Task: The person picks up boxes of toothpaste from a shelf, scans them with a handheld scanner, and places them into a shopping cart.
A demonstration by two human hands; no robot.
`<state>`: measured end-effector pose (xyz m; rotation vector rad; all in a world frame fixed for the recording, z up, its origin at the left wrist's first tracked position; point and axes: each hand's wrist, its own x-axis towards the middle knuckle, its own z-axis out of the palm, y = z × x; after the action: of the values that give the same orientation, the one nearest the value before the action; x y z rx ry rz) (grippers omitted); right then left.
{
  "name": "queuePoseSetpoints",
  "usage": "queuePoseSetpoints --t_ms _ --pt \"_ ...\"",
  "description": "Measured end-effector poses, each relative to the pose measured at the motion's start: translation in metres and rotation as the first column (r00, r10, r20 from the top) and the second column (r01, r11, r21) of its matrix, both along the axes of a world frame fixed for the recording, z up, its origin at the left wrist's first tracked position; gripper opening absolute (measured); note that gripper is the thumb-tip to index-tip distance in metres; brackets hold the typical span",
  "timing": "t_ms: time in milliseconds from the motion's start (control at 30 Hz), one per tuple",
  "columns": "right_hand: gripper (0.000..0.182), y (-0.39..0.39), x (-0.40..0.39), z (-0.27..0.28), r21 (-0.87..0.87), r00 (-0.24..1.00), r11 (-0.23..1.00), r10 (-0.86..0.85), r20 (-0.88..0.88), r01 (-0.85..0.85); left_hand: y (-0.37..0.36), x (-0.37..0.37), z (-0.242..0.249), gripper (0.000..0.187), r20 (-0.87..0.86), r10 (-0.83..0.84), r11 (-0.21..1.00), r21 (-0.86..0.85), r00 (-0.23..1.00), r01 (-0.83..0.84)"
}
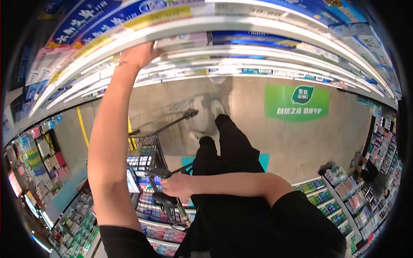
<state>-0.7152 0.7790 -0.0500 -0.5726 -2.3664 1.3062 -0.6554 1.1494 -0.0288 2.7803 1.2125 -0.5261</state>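
Note:
My left hand [140,54] reaches up to the shelf, its fingers out of sight beneath the blurred white front edge [172,26] of an upper tier. Whether it holds anything I cannot make out. Pale boxes [185,39] and a long blue box [254,39] lie on the tier just right of it. Down by my waist, my right hand [177,186] is closed around the black handle [160,173] of a wire shopping cart [146,152]. The cart stands to the left of my legs, with packages seen through its wires.
Blue toothpaste-style boxes [81,26] line the top shelf. A green sign [297,102] lies on the floor [180,94], and yellow tape [82,124] marks it at left. Stocked shelves [318,195] stand behind me; another person [370,172] is at far right.

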Motion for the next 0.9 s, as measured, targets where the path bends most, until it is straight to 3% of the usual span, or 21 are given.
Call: queuePoseSetpoints --t_ms 100,200,400,633,667,700,900 --pt "0.037 -0.002 -0.006 -0.008 0.036 0.999 0.999 0.024 -0.034 -0.022 -0.018 -0.006 -0.002 0.060 0.150 -0.133 0.962 0.259 0.980 0.091" --pt "0.035 -0.001 -0.005 -0.007 -0.010 1.000 1.000 0.012 -0.012 -0.013 -0.022 -0.014 0.000 0.060 0.063 -0.123 0.971 0.214 0.990 0.107" --pt "0.031 0.000 -0.007 -0.011 -0.005 0.999 1.000 0.013 -0.051 -0.013 -0.020 -0.033 -0.007 0.055 0.228 -0.230 0.921 0.365 0.946 0.136" --pt "0.032 -0.004 -0.011 -0.015 -0.007 0.990 0.999 -0.044 -0.131 0.043 -0.025 -0.033 -0.012 0.045 0.292 -0.027 0.973 0.225 0.956 -0.041" --pt "0.033 -0.004 -0.011 -0.016 -0.005 0.990 0.999 -0.038 -0.138 0.038 -0.032 -0.038 -0.014 0.045 0.462 -0.215 0.927 0.375 0.860 0.030" --pt "0.034 -0.001 -0.009 -0.017 0.006 0.990 1.000 -0.029 -0.141 0.030 -0.039 -0.043 -0.013 0.046 0.524 -0.239 0.931 0.364 0.817 0.038" --pt "0.042 0.003 -0.011 -0.011 -0.063 0.998 0.996 0.057 -0.013 -0.057 -0.062 -0.095 0.004 0.042 0.554 -0.058 0.954 0.275 0.831 -0.117"
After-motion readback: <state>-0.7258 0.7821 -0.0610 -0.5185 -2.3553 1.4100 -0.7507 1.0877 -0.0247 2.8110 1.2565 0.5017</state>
